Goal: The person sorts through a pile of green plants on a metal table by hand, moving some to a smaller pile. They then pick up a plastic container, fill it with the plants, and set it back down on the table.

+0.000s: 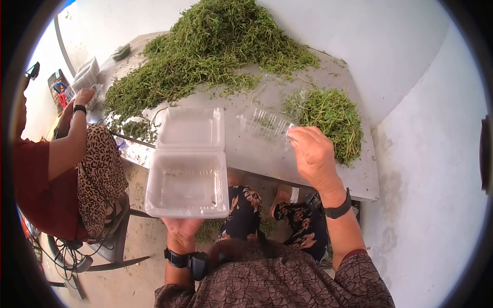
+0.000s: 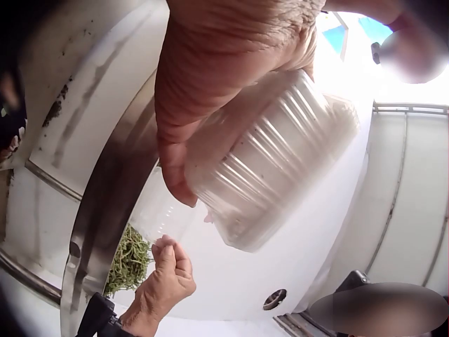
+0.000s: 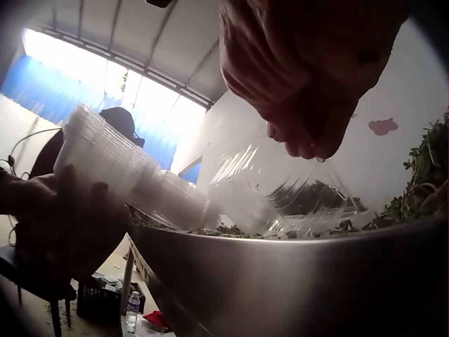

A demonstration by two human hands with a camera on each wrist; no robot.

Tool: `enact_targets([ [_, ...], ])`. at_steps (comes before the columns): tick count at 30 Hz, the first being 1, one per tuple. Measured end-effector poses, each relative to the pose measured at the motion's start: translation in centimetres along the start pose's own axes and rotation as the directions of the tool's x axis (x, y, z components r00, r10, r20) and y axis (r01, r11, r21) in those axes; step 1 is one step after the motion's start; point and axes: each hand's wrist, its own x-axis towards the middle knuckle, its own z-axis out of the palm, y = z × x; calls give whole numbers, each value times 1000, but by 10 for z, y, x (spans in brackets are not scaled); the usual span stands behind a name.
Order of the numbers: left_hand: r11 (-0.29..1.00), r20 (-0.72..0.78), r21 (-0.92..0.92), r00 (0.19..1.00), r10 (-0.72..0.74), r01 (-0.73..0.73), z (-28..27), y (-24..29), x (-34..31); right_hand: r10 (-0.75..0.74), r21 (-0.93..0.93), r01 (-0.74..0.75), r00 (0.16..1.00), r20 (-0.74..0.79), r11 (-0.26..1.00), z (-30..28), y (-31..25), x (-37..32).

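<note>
My left hand [image 1: 182, 226] grips a nested stack of clear plastic clamshell boxes [image 1: 187, 179] from below, with the lids folded back toward the table. In the left wrist view, fingers [image 2: 181, 175] curl round the ribbed side of the stack. Over the table, my right hand [image 1: 314, 154] pinches the edge of a single clear plastic box [image 1: 264, 123] between thumb and fingertips. That box looks thin and see-through, with ribbed walls. Close beyond the right hand lies a small heap of green leafy stems [image 1: 334, 120].
A large mound of the same greens [image 1: 221, 46] covers the back of the metal table [image 1: 308, 174]. At the left sits another person [image 1: 51, 159], hands near more plastic boxes [image 1: 86, 74]. A white wall [image 1: 421, 108] stands close on the right.
</note>
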Motion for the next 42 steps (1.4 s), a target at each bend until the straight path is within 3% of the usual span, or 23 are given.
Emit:
enact_targets([
  [5, 996, -23, 90, 999, 31, -29, -1, 1, 1, -18, -20, 18, 1000, -8, 1000, 3, -1, -1],
  [10, 992, -38, 123, 998, 40, -35, 3, 1, -6, -33, -104, 41, 996, 78, 994, 8, -6, -3],
  [13, 996, 87, 76, 995, -46, 39, -6, 4, -8, -6, -113, 23, 989, 147, 993, 10, -8, -8],
  [15, 983, 156, 181, 987, -43, 14, -10, 4, -8, -7, -118, 25, 988, 152, 993, 8, -9, -6],
  [19, 989, 120, 148, 992, -26, 8, -9, 1, -5, 5, -112, 16, 981, 191, 994, 1, -10, -5],
  [21, 997, 22, 68, 999, -40, 38, -7, -2, -4, 11, -104, 9, 982, 190, 995, 0, -9, -6],
  [25, 998, 9, -6, 998, -62, 62, 4, -6, -6, 19, -103, -1, 985, 171, 995, -5, -12, -4],
  [27, 992, 161, 94, 982, -97, 82, 1, -6, -8, 0, -91, 13, 989, 150, 996, -9, -15, -2],
  [31, 992, 231, 85, 967, -107, 90, -3, -8, -13, -59, -41, 62, 995, 79, 997, -19, -25, 2],
  [32, 924, 130, 372, 991, 41, -87, -6, -9, -14, -65, -20, 67, 994, 87, 998, -23, -29, 3],
  [33, 743, 73, 636, 975, 210, -207, -8, -9, -17, -66, -13, 67, 993, 93, 998, -27, -35, 4],
  [34, 744, 66, 635, 974, 216, -208, -8, -8, -17, -103, 24, 102, 991, 79, 995, -31, -41, 6],
  [35, 942, 79, 323, 994, 71, -93, -6, -5, -14, -140, 61, 136, 988, 64, 989, -36, -48, 9],
  [36, 998, 144, -27, 988, -58, 63, -5, -3, -12, -140, 68, 135, 988, 69, 989, -39, -55, 11],
  [37, 998, 138, -30, 989, -52, 57, -2, -4, -12, -199, 109, 190, 977, 74, 976, -42, -64, 13],
  [39, 972, 265, 235, 960, -88, 24, 8, -9, -15, -258, 157, 244, 963, 77, 957, -47, -80, 15],
  [42, 870, 255, 469, 967, 31, -152, 14, -18, -21, -344, 264, 298, 927, 147, 917, -53, -105, 18],
])
